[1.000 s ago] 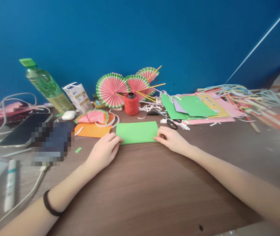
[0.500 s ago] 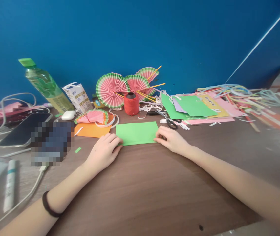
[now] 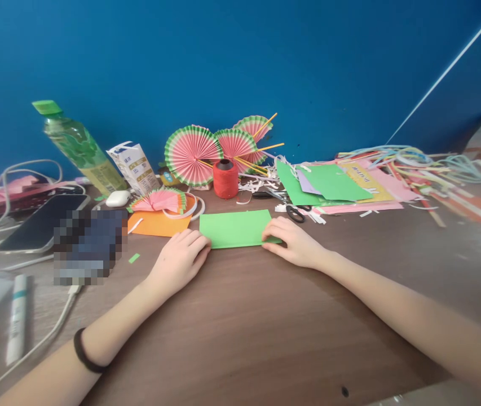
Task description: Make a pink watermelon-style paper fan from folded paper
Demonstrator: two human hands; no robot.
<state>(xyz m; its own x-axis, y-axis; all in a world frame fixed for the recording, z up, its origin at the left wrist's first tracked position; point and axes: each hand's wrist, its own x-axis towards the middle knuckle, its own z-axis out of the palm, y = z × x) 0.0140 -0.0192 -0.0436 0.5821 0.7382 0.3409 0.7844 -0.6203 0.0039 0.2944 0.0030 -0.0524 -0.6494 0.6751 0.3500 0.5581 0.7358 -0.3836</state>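
A folded sheet of green paper [image 3: 235,228] lies flat on the brown table, its long edge facing me. My left hand [image 3: 184,252] is closed at the near left corner, thumb and fingers pinching the paper. At the near right corner my right hand [image 3: 291,241] has its fingers curled on the top face and its thumb at the front edge. Part of the paper's right end is hidden under those fingers. Just behind the paper stands a red spool of thread [image 3: 225,179]. Black-handled scissors [image 3: 296,213] lie close behind my right hand.
Pleated watermelon-coloured paper fans [image 3: 193,155] lean by the blue wall. Orange paper [image 3: 159,224] lies left of the green sheet. Phones, a green bottle [image 3: 79,149], a carton [image 3: 134,167] and a marker [image 3: 17,318] occupy the left. Coloured papers [image 3: 342,183] and strips cover the back right.
My right hand has shifted slightly left, its fingers reaching a little further over the paper's right end. My left hand and the surrounding things look the same.
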